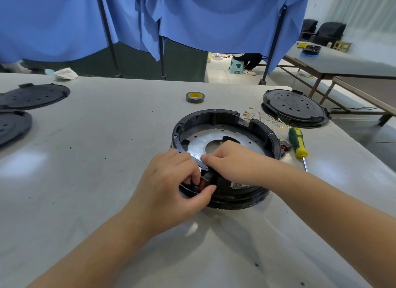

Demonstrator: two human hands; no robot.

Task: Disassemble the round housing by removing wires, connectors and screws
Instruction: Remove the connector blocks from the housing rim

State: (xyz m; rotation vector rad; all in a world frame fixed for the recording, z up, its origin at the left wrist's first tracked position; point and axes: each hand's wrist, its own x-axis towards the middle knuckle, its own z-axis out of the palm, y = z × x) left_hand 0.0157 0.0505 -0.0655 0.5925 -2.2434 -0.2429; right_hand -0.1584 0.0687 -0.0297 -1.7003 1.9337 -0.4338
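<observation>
Two bare hands work at the near rim of a round black plastic housing (pixel 222 124) that sits on a pale grey worktable (pixel 107 159), its silver metal plate (pixel 199 145) exposed inside. The left hand (pixel 171 180) curls around a small black-and-red connector block (pixel 204 179) seated in a notch on the housing's near edge, thumb below and fingertips above it. The right hand (pixel 231 161) reaches in from the inside of the ring with fingers bent down just beside the same block; whether they actually grip it is hidden by the knuckles.

By the look of it, the step in hand is freeing this connector from its seat, with wires apparently already out: a tangle of thin wires with brass terminals (pixel 257 118) lies behind the housing. The next move likely calls for a steady outward pull while the right hand braces the rim. A green-and-yellow-handled screwdriver (pixel 297 143) waits untouched just right of the housing, near a second red-and-black connector (pixel 284 147) on that side.
</observation>
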